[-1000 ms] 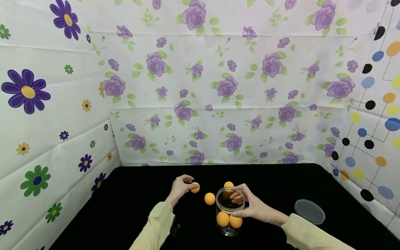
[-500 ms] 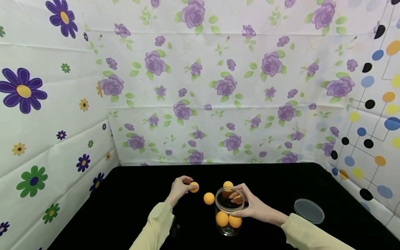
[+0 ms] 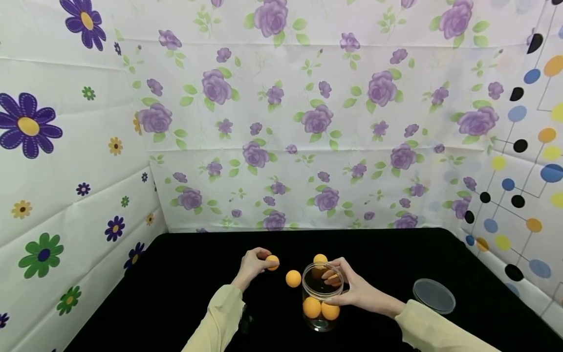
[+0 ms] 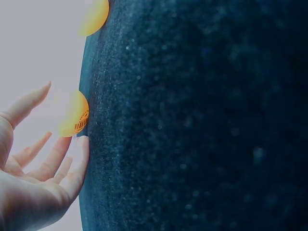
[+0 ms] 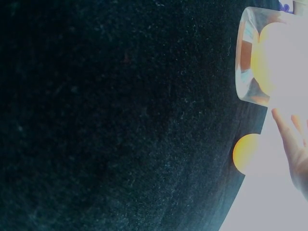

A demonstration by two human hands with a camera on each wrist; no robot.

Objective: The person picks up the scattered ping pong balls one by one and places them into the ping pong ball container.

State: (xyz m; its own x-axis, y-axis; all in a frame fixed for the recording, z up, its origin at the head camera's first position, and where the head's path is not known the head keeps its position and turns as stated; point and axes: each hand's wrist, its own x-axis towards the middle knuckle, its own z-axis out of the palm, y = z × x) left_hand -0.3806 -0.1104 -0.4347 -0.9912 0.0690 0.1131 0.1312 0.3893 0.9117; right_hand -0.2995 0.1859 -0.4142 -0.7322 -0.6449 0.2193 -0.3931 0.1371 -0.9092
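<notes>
In the head view my left hand [image 3: 252,266] grips an orange ball [image 3: 272,262], with thumb and fingertips on either side. That ball [image 4: 76,115], with dark lettering on it, sits low by the black cloth in the left wrist view, beside the fingers [image 4: 79,163]. My right hand [image 3: 358,291] holds the side of a clear, lidless jar [image 3: 322,325] near its rim; its fingertips show through the wall. Two orange balls [image 3: 312,307] lie inside the jar. In the right wrist view the upper jar [image 5: 245,91] is lost in glare.
One loose orange ball [image 3: 293,278] lies left of the jar. Another ball [image 3: 320,258] shows behind the rim, and more orange is visible through the glass by the right fingers. A translucent lid [image 3: 434,296] lies at right on the black cloth [image 3: 198,274]. Patterned cloth walls [image 3: 272,195] enclose the table.
The whole scene shifts slightly left and up in the head view. Both hands, the jar and the balls keep nearly the same arrangement.
</notes>
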